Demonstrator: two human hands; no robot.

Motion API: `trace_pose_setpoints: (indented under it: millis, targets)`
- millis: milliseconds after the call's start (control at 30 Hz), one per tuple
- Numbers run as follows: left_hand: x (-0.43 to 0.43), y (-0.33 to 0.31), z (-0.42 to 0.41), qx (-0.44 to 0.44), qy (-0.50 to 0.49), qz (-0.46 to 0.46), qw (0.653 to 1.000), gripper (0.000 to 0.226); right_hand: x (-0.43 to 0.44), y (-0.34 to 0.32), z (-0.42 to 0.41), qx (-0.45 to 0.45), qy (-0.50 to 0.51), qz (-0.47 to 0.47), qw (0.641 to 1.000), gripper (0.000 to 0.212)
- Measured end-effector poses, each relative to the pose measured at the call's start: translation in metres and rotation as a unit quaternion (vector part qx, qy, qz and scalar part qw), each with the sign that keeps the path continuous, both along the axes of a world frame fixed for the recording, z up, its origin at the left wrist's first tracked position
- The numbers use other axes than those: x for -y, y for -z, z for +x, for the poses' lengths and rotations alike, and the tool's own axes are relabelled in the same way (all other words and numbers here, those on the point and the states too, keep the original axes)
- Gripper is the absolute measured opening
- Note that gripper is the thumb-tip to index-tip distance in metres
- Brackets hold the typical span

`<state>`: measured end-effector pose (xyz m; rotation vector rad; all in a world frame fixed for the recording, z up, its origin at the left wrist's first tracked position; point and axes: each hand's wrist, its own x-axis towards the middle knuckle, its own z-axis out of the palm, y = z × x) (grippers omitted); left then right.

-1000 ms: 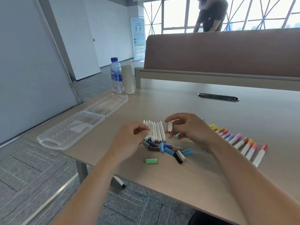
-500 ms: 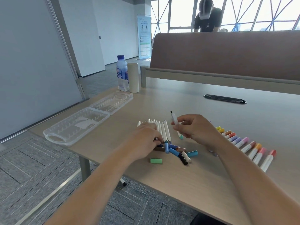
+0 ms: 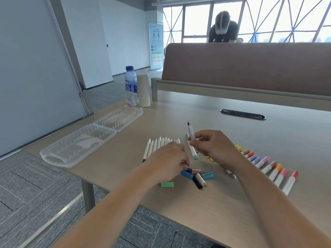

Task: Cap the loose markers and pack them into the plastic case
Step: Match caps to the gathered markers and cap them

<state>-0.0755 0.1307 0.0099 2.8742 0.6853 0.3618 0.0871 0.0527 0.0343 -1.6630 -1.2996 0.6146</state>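
1. Uncapped white markers [image 3: 159,144] side by side in a neat row at mid-table [image 3: 277,136], tips towards the far side
2. Capped markers [image 3: 268,167] over on the right, fanned out in a second row, coloured caps at the far ends
3. Right hand [image 3: 215,147] raised just above the tabletop between the two rows, thumb and fingertips pinching a black-tipped marker [image 3: 191,132], bare tip straight up
4. Right below that, a teal marker [image 3: 192,151] lying flat just beside the white row, teal at both ends
5. Left hand [image 3: 168,161] down low over the near ends of the white row, fingers curled in among the loose caps [image 3: 187,174]; pinching one or only touching, cannot tell, fingertips mostly hidden
6. Near that hand: green cap [image 3: 167,184] alone, closest to the edge, black cap [image 3: 197,183] with a cream cap [image 3: 202,180] right against it, teal-blue cap [image 3: 207,175] just beyond
7. Plastic case [image 3: 75,147] well off to the left by the table's edge, lying open, both clear halves flat
8. Past the case, water bottle [image 3: 131,86] upright, white cylinder [image 3: 143,90] close beside it
9. Further back, black cable slot [image 3: 242,114] in the tabletop, brown partition [image 3: 250,68] along the far edge, a person [image 3: 223,27] bent forward behind it
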Motion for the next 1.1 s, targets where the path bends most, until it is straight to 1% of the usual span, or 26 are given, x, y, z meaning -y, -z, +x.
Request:
trace_pose_setpoints:
  millis: [100,133,200,267,367,533,633,967,1033,1100]
  targets:
    - [-0.004,0.002,-0.009,0.043,-0.026,0.000,0.999,0.018,0.000,0.000,-0.002,0.007,0.007,-0.001,1.000,0.008]
    - [-0.006,0.002,-0.014,0.058,-0.039,-0.003,0.998,0.016,0.000,0.000,-0.002,0.010,0.009,-0.003,1.000,0.011]
    - [-0.010,0.001,-0.023,0.069,-0.064,-0.006,0.996,0.013,0.002,-0.002,-0.005,0.002,0.005,-0.001,1.000,0.025]
    - [-0.014,-0.001,-0.031,0.057,-0.081,-0.015,0.995,0.013,0.004,-0.005,-0.009,-0.017,-0.008,0.001,1.000,0.030]
    - [-0.018,0.000,-0.037,0.030,-0.089,-0.027,0.995,0.013,0.003,-0.008,-0.015,-0.041,-0.027,-0.007,0.999,0.026]
    - [-0.019,-0.003,-0.036,-0.011,-0.088,-0.003,0.996,0.016,0.000,-0.006,-0.014,-0.119,-0.042,-0.011,0.992,0.035]
    - [-0.018,-0.006,-0.033,-0.032,-0.075,0.010,0.997,0.016,0.000,-0.006,-0.012,-0.169,-0.048,-0.010,0.984,0.036]
    - [-0.019,-0.010,-0.027,-0.081,-0.057,0.041,0.994,0.015,-0.001,-0.002,-0.013,-0.135,-0.035,-0.025,0.990,0.035]
    - [-0.019,-0.010,-0.031,-0.072,-0.075,0.016,0.994,0.012,0.000,-0.002,-0.012,-0.131,-0.035,-0.019,0.991,0.034]
    - [-0.018,-0.014,-0.037,-0.030,-0.108,-0.048,0.993,0.009,0.001,-0.003,-0.012,-0.140,-0.039,-0.012,0.989,0.033]
